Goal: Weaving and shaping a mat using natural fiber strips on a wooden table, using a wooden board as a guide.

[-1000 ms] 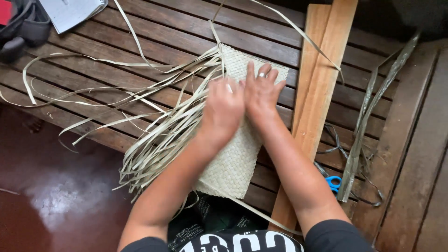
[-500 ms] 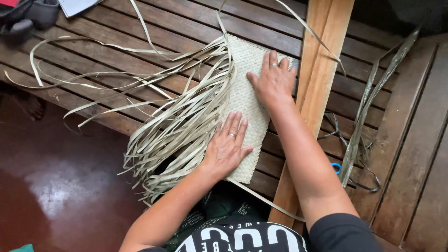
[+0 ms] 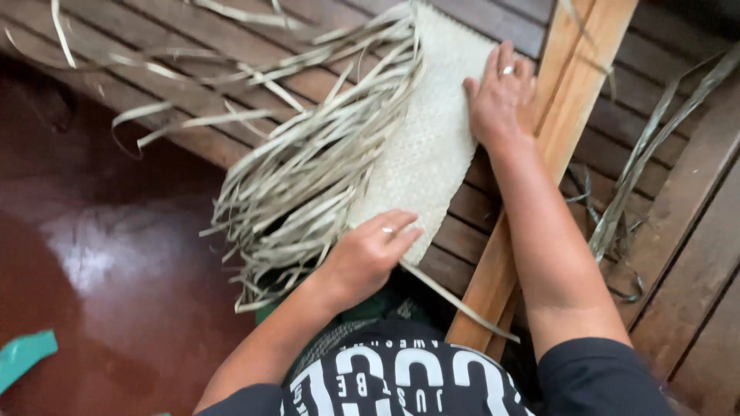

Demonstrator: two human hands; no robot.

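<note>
Head view: your hands lie flat and open on the woven mat (image 3: 432,131), right hand (image 3: 502,96) at its top, left hand (image 3: 370,258) at its near corner; a panel is woven, loose strips (image 3: 308,177) remain unwoven.

I note woven mat (image 3: 432,131) on slatted floor (image 3: 539,31), loose strips (image 3: 308,162) fanned off its left edge, plank (image 3: 566,115) along its right, right hand (image 3: 502,96) on far corner, left hand (image 3: 374,254) on near edge, more strips (image 3: 640,185) right of plank.

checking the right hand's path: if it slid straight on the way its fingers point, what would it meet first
Probably the pale wooden plank: the right hand lies flat on the woven mat, fingers pointing up-right, already at the plank's edge.
</note>
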